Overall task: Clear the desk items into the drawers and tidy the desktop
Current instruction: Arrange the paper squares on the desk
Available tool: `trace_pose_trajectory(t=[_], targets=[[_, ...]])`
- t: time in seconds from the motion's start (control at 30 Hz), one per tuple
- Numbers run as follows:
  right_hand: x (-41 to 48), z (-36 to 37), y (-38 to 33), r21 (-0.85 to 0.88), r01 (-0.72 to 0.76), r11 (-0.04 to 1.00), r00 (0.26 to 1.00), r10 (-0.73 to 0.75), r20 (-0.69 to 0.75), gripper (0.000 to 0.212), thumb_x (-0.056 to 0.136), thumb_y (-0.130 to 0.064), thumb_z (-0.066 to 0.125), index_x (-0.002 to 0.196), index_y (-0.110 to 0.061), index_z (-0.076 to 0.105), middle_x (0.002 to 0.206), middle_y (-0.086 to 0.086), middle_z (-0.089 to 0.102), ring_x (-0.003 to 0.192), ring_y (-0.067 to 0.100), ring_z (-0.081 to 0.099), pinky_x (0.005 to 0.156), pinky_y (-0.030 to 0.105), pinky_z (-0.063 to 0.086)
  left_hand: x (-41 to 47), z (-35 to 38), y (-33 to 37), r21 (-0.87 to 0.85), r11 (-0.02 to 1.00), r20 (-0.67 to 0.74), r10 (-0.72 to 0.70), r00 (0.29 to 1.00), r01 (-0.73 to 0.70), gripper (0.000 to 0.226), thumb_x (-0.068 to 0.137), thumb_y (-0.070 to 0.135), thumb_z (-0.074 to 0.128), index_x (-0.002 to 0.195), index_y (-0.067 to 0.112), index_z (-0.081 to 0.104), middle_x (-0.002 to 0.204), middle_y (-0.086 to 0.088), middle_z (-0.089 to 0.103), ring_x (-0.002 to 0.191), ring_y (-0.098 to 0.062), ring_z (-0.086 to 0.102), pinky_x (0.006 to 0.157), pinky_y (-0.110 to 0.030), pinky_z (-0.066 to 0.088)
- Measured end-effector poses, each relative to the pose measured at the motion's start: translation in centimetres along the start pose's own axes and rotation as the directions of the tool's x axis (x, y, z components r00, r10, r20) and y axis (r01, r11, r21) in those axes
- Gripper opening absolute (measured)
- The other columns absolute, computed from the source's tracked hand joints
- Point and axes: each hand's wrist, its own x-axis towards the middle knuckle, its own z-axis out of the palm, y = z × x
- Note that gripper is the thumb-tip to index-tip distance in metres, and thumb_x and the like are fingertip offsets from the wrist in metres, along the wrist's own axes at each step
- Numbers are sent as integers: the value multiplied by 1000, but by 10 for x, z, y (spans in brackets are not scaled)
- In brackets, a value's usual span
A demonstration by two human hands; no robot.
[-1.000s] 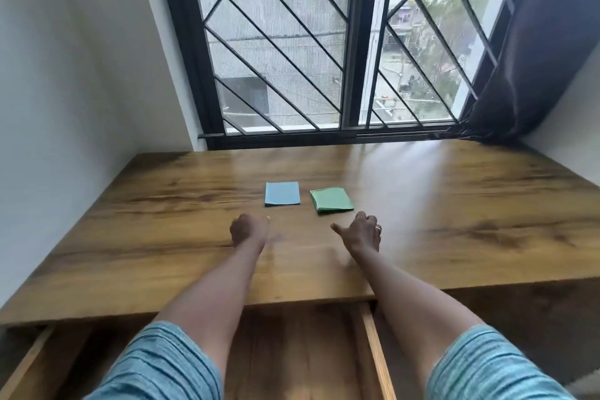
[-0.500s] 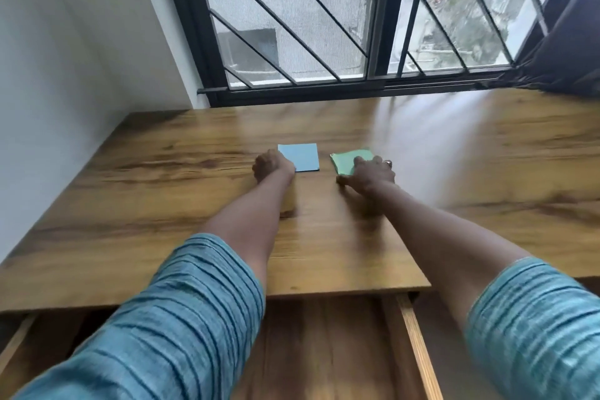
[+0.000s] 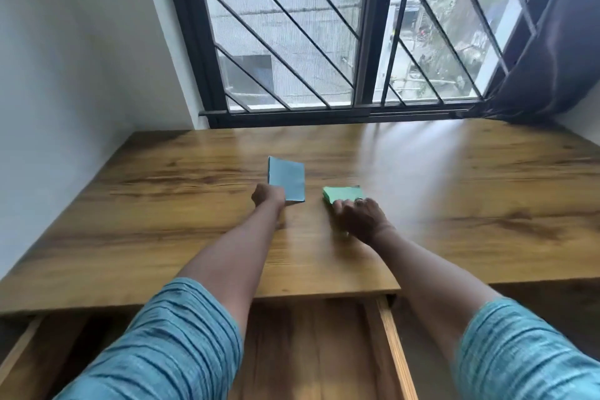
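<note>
Clenching the fingers point(image 3: 280, 195) of the left hand point(image 3: 267, 197) round the near left corner of the blue pad point(image 3: 287, 178). Tilting it up off the table point(image 3: 454, 191), far edge raised. Half a second ago only arriving beside it, flat on the wood. Hiding the pad's lower edge behind the hand, so not calling it fully clear of the surface.

Curling the fingers point(image 3: 338, 204) of the right hand point(image 3: 362, 217) over the near edge of the green pad point(image 3: 342, 193). Leaving it flat on the table for now, just right of the blue one and not touching it. Blurring too much, with the thumb out of sight, to call this a real hold or only contact: cannot tell.

Reading this as reach done, pickup under way, left side leading and right side lagging.

Keeping the drawer point(image 3: 308, 351) pulled out under the table's front edge, between the two forearms, wooden bottom showing. Judging next: finishing the right-side grab, then drawing both pads back and down into that drawer.

Flagging one risk: holding a paper pad by a single corner, so possibly fanning or dropping sheets on the way back. Probably needing a fuller pinch across the edge before lifting away.
</note>
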Motion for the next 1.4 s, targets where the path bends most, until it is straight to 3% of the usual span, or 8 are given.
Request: trace_pose_trajectory(t=[0.13, 0.23, 0.37, 0.47, 0.67, 0.9, 1.07, 1.4], targets=[[-23, -22, -12, -56, 73, 996, 950, -86, -299, 29, 67, -3, 35, 53, -15, 57, 42, 3, 54, 30, 19, 54, 34, 16, 36, -36, -17, -13, -138, 990, -9, 8, 1000, -9, 37, 82, 3, 48, 118, -1, 55, 120, -19, 62, 105, -34, 62, 81, -34, 52], [-47, -42, -29, -65, 107, 992, 898, -124, -422, 25, 70, -6, 38, 58, -18, 57, 47, 1, 54, 35, 19, 55, 35, 19, 37, -77, -31, -31, -145, 988, -26, 52, 998, -55, 51, 83, -2, 41, 130, 18, 41, 117, -17, 58, 101, -36, 61, 82, -33, 52], [-99, -63, -64, 29, 139, 990, 879, -109, -465, 6, 72, -13, 50, 72, -19, 52, 56, 0, 56, 41, 20, 56, 36, 24, 39, -127, -51, -72, -171, 982, 13, 83, 996, -80, 43, 80, -4, 37, 88, 21, 71, 104, -13, 70, 91, -32, 67, 76, -32, 56], [-147, -73, -95, 91, 134, 987, 881, -76, -466, 11, 70, -12, 46, 78, -18, 48, 58, 0, 58, 42, 19, 57, 34, 23, 38, -167, -78, -98, -170, 984, -5, 54, 999, -54, 39, 82, -4, 43, 91, 13, 76, 103, -11, 73, 95, -29, 68, 87, -35, 56], [-229, -81, -147, 55, 183, 982, 920, -151, -361, 9, 65, -8, 68, 72, -14, 68, 60, 5, 63, 49, 20, 62, 33, 23, 41, -218, -129, -161, -162, 986, -64, 23, 998, -34, 33, 77, -7, 49, 75, 19, 70, 89, -10, 73, 77, -25, 70, 77, -33, 59], [-265, -60, -187, 140, 70, 988, 996, -77, 43, 33, 32, -11, 93, 54, -7, 69, 50, 8, 61, 35, 20, 60, 30, 25, 44, -237, -146, -240, -89, 995, -21, -54, 998, 52, 20, 86, -6, 57, 98, 4, 70, 105, -13, 69, 89, -26, 68, 81, -36, 59], [-254, -35, -201, 190, 3, 982, 990, -29, 135, 35, 22, -6, 91, 40, -3, 61, 39, 8, 52, 28, 21, 52, 29, 22, 40, -214, -135, -262, 2, 994, 36, -111, 993, 111, 32, 85, -6, 61, 114, 8, 63, 117, -10, 66, 76, -20, 66, 71, -28, 54], [-237, -6, -197, 259, 60, 964, 991, -89, 101, 24, 54, -23, 85, 68, -12, 69, 63, 7, 65, 54, 24, 65, 43, 27, 51, -185, -115, -264, 390, 920, 74, -56, 996, 23, 55, 88, 9, 64, 138, 14, 45, 134, -13, 51, 121, -28, 52, 95, -31, 48]])
